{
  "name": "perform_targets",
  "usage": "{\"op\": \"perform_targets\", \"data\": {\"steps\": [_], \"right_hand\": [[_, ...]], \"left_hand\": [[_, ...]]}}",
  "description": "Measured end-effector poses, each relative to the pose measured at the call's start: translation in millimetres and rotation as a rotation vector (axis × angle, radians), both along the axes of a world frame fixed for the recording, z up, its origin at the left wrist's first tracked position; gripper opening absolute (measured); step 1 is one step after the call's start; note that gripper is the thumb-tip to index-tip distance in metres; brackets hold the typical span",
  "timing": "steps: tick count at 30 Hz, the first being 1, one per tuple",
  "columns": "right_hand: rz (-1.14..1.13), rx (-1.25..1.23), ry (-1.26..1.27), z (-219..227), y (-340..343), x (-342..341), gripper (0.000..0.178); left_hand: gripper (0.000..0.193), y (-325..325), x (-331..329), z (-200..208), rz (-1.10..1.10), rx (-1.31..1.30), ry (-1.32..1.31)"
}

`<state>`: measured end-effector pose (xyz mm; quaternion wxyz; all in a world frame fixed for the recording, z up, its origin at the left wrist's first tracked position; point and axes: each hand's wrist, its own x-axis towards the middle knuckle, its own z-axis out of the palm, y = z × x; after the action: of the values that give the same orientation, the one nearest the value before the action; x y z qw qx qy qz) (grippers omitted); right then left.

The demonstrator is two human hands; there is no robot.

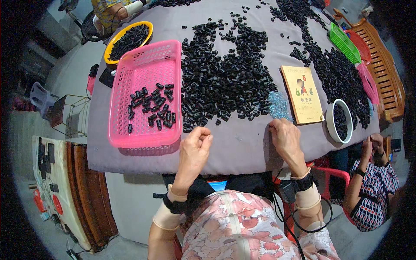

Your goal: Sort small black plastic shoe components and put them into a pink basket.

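Pink latticed basket (pixel 149 71) holds stubby black cylinders (pixel 167 115).

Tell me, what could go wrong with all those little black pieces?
The white bowl stands near the edge of the table, so a bump might spill its pieces. The pink basket sits close to the left hand, so a knock could shift it. The loose black heap has no rim around it, so pieces might scatter.
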<state>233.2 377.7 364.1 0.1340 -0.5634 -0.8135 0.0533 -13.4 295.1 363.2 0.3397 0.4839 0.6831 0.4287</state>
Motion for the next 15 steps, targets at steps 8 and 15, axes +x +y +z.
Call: {"op": "perform_targets", "data": {"steps": [8, 15], "right_hand": [[0.168, -0.197, 0.416, 14, -7, -20, 0.012], [0.133, -0.215, 0.607, 7, -13, -39, 0.01]], "left_hand": [[0.015, 38, 15, -14, -0.035, 0.103, 0.35], [0.021, 54, 33, -9, -0.005, 0.091, 0.514]]}}
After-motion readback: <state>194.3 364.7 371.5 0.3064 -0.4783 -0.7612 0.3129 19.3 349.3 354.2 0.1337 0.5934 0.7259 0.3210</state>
